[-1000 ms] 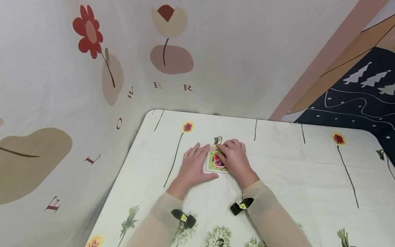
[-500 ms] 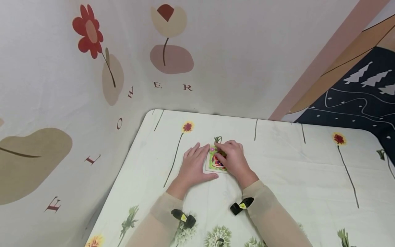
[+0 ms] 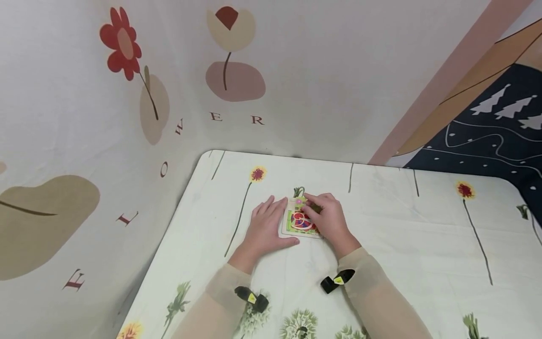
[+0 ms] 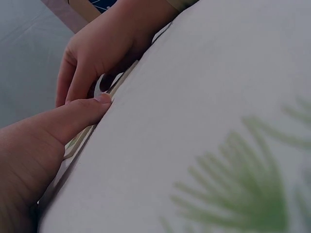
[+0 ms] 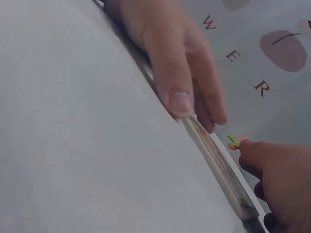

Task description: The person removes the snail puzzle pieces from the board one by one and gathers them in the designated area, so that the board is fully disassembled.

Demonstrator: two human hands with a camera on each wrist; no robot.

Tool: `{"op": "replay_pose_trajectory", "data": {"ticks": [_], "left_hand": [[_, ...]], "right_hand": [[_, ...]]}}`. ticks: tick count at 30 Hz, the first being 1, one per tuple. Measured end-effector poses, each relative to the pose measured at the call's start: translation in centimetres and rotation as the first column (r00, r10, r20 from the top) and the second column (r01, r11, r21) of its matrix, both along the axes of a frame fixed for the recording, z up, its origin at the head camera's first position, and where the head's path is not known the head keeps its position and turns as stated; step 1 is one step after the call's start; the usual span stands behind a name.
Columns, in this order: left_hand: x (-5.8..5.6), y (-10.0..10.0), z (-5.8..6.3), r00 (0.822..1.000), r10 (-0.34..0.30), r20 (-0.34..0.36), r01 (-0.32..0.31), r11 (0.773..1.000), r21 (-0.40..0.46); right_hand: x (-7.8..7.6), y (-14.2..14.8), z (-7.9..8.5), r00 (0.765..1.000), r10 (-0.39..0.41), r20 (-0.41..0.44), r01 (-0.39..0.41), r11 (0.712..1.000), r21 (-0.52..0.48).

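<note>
A small wooden jigsaw puzzle board (image 3: pixel 284 230) lies flat on the table, with a red, purple and green picture. Its upper left corner shows bare wood. My right hand (image 3: pixel 334 223) pinches a green jigsaw piece with a pink flower (image 3: pixel 298 202) between thumb and fingers. In the right wrist view that piece (image 5: pixel 235 140) is raised off the board. My left hand (image 3: pixel 263 230) rests along the board's left side, fingers straight. Its thumb (image 4: pixel 92 109) touches the near edge in the left wrist view. The right hand covers the board's right part.
A white tablecloth printed with flowers (image 3: pixel 257 174) covers the table. Behind and to the left stands a pale fabric wall with lettering (image 3: pixel 258 120). A dark patterned cloth (image 3: pixel 487 132) hangs at the right. Black cameras (image 3: pixel 338 281) are strapped to both wrists.
The flower jigsaw piece has come up from the board's upper left corner, baring the wood. My right hand has moved slightly right with it. The left hand stays in place.
</note>
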State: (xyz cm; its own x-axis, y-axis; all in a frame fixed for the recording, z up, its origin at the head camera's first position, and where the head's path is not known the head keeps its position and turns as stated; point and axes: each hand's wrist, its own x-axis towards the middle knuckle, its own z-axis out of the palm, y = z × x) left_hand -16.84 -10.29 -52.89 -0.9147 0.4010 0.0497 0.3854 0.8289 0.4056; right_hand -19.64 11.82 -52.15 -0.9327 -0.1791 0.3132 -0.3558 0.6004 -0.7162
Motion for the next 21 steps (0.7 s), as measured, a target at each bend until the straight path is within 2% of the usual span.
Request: {"op": "replay_pose_trajectory", "data": {"ticks": [7, 13, 21], "left_hand": [[-0.1, 0.1, -0.2, 1.0, 0.003, -0.004, -0.003, 1.0, -0.001], [-0.3, 0.2, -0.4, 1.0, 0.005, -0.009, -0.005, 1.0, 0.024], [-0.2, 0.2, -0.5, 1.0, 0.008, 0.005, -0.008, 1.0, 0.019]], "right_hand": [[0.2, 1.9, 0.1, 0.998, -0.053, 0.045, 0.054, 0.998, -0.017], [0.3, 3.5, 0.0, 0.996, -0.083, 0.031, 0.083, 0.996, -0.021], [1.0, 6.3, -0.3, 0.989, -0.127, 0.071, 0.128, 0.992, -0.004]]}}
